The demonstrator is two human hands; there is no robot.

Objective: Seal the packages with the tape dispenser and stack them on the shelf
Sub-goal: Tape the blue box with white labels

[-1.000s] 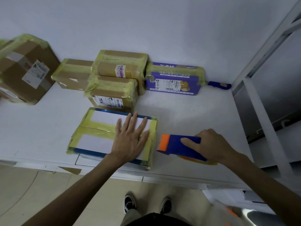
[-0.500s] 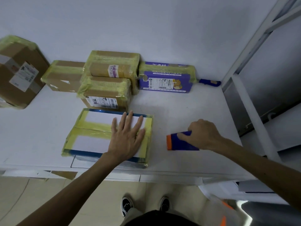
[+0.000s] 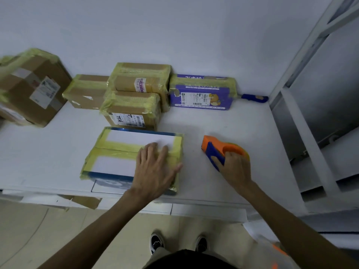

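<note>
A flat white and blue package bound in yellow tape lies at the front of the white shelf. My left hand rests flat on its right half, fingers spread. To the right, the orange and blue tape dispenser sits on the shelf, and my right hand grips its rear part, fingers curled round it. Behind stand several taped cardboard packages: one with a barcode label, a taller one, a small one, and a purple box.
A large brown carton leans at the far left. A blue-handled tool lies against the back wall beside the purple box. A white shelf upright borders the right side. Cardboard scrap hangs below the front edge.
My right hand has turned the dispenser so its orange nose now points away and to the left. My left hand has slid rightward on the flat package.
</note>
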